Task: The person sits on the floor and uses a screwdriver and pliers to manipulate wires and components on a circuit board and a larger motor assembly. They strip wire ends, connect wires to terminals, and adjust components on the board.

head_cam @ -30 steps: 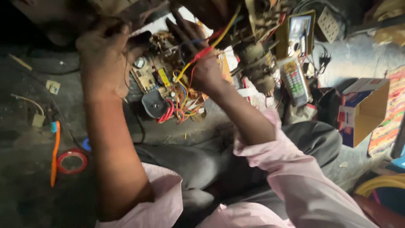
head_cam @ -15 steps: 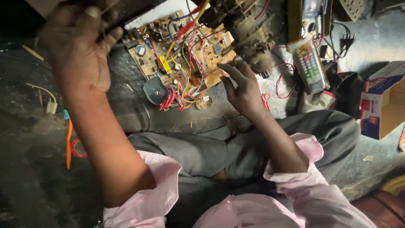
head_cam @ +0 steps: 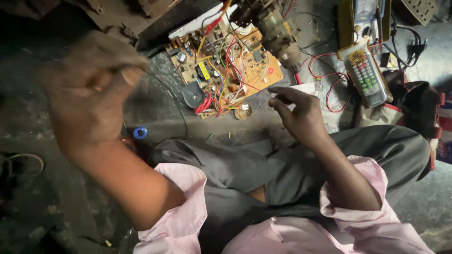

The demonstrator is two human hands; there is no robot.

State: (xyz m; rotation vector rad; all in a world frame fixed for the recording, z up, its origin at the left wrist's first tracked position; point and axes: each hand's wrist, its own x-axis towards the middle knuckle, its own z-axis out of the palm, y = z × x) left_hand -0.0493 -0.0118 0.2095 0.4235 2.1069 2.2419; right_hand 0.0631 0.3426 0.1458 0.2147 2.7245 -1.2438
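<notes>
I sit on the floor in grey trousers and pink sleeves. My left hand is raised at the left and motion-blurred, its fingers curled; nothing clear shows in it. My right hand hovers over my knee, thumb and forefinger slightly apart, with nothing visible between them. Just beyond it lies an orange circuit board covered with red, yellow and white wires. A dark cylindrical part hangs over the board's far right corner. A small round disc lies at the board's near edge.
A keypad handset with green buttons and a meter lie at the upper right among red leads. A dark bag sits beside them. A blue cap is on the floor by my left knee. A dark metal chassis crosses the top.
My right hand has come down off the board's wires towards my knee. My left hand has left the chassis edge and dropped lower. The view has tilted down.
</notes>
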